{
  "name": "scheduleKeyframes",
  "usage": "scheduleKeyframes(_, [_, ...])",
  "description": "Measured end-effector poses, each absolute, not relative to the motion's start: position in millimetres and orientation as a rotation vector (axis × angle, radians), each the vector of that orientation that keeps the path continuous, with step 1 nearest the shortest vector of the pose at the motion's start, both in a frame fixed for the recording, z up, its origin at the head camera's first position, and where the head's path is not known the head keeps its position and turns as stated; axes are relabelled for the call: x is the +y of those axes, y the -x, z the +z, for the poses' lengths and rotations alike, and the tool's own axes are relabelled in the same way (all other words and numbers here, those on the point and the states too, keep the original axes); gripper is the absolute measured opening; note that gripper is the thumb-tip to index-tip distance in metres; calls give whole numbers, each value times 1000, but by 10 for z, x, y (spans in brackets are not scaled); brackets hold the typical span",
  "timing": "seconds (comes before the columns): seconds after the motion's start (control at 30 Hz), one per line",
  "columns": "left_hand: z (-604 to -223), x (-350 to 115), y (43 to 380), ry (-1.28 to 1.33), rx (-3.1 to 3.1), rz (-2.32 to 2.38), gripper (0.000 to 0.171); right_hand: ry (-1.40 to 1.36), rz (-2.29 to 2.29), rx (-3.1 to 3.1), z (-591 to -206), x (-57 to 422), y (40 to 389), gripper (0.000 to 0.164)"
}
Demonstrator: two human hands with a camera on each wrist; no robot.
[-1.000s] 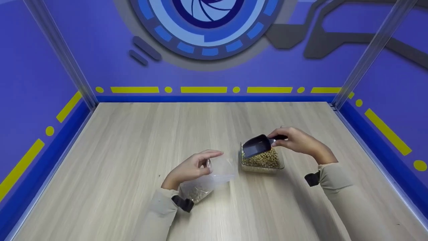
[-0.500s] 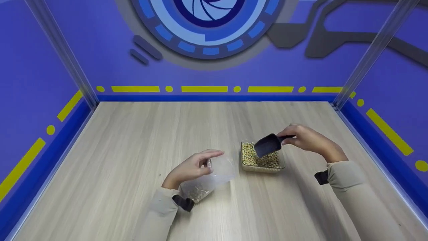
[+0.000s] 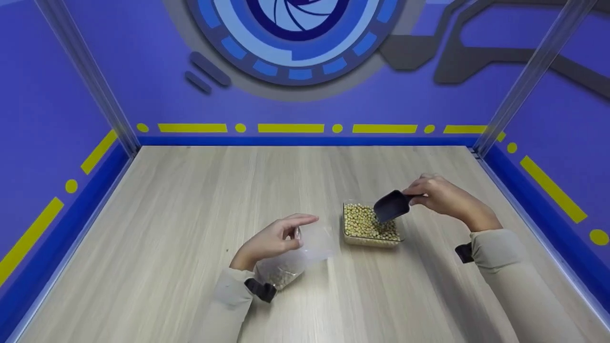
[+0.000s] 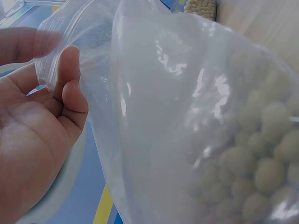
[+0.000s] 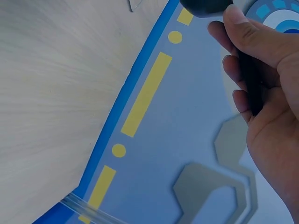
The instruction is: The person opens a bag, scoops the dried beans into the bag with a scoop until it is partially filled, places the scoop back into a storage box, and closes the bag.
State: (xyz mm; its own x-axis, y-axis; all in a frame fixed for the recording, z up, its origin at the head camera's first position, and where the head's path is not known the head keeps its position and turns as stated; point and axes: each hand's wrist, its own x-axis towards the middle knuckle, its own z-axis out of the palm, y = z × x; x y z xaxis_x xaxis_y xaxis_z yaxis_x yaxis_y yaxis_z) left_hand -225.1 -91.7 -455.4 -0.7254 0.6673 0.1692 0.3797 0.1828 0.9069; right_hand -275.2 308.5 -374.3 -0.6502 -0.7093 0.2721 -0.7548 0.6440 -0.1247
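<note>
My left hand (image 3: 269, 240) holds a clear zip bag (image 3: 318, 243) by its mouth, with the bag's edge between thumb and fingers. Round pale beans (image 4: 261, 172) fill the bag's lower part in the left wrist view. To the right of the bag stands a clear square container (image 3: 371, 242), full of yellowish round beans (image 3: 360, 220). My right hand (image 3: 445, 197) grips the handle of a black scoop (image 3: 393, 206). The scoop tilts down to the left, its front edge at the beans on the container's right side. Whether the scoop carries beans cannot be told.
The light wood table (image 3: 190, 205) ends at blue walls at the back (image 3: 295, 109) and on both sides. Metal corner posts (image 3: 524, 81) stand at the rear corners. Black bands (image 3: 260, 289) sit at both sleeve cuffs.
My right hand and the scoop have moved right across the container, uncovering more of its beans on the left. The left hand and the bag have stayed in place.
</note>
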Motion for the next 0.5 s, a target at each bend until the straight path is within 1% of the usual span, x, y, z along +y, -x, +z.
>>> scheduleKeyframes(0.13, [-4560, -919, 2255, -1005, 2204, 1554, 58, -1159, 299, -2715, -3725, 3088, 2736, 26])
scheduleKeyframes(0.5, [-4552, -916, 2252, -1020, 2230, 1531, 57, -1182, 139, -2649, -3739, 3056, 2742, 27])
